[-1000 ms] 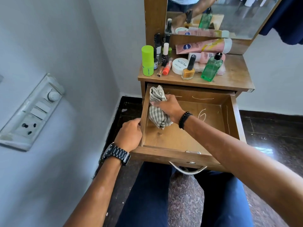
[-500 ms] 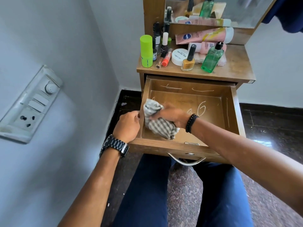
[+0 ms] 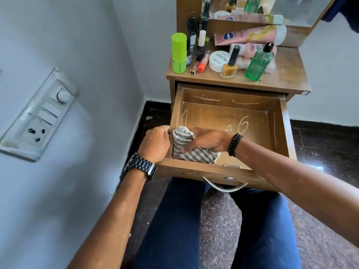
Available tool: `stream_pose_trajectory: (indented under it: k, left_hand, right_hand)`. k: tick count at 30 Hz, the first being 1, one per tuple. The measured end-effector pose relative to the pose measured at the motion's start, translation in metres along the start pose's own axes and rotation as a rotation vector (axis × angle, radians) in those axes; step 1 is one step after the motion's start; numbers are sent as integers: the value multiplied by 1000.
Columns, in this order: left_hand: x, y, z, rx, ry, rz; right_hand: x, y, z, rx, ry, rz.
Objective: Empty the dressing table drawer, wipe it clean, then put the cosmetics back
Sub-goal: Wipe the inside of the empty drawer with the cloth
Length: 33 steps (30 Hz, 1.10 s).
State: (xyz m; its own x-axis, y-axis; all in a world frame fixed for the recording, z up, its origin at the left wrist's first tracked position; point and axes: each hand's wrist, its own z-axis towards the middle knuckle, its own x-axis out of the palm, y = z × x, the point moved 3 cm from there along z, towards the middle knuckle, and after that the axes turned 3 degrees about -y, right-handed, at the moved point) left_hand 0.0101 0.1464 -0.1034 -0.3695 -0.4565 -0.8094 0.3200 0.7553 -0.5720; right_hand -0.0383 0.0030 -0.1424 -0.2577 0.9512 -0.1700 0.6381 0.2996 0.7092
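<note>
Right hand (image 3: pixel 208 141) is bunched around a striped cloth (image 3: pixel 191 152), pressing it into the front-left corner of the open drawer (image 3: pixel 279 133). Left hand (image 3: pixel 155 143) grips the drawer's left wall near the front. Cosmetics like the green bottle (image 3: pixel 258 65) sit on the dressing table top (image 3: pixel 287 74).

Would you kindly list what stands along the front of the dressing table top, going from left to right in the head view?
Lime green tube → orange-capped stick → white round tin → yellow nail polish bottle → green glass bottle.
</note>
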Motion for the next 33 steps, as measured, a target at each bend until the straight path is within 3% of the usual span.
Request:
stream_pose_trajectory:
  k: [4,7,9,12,15,18,21,24,28,33]
  left_hand:
    - [-1,-1,-1,11,-2,19]
    - [-1,-2,-2,11,-2,20]
    - [-2,-3,-2,13,-14,12]
    - [0,-2,-1,8,-15,5]
    - [1,1,1,15,-18,34]
    - [0,-2,-1,22,-20,51]
    - [0,-3,-3,28,-19,47]
    - [0,-1,-2,30,-17,33]
    - [-1,-2,-3,36,-12,6]
    - [-1,-1,-1,31,-15,-2]
  right_hand:
    - [-3,0,8,52,-30,43]
    - [-6,1,13,95,-113,264]
    - [-10,6,15,95,-221,414]
    - [-14,10,13,57,-362,395]
    - [-4,8,1,70,-176,196]
    - [4,2,-3,91,-104,29]
    - [3,3,1,113,-109,65]
    - [-8,10,6,116,-115,294]
    - [-46,25,16,13,-409,614]
    - [-51,45,41,-118,-759,419]
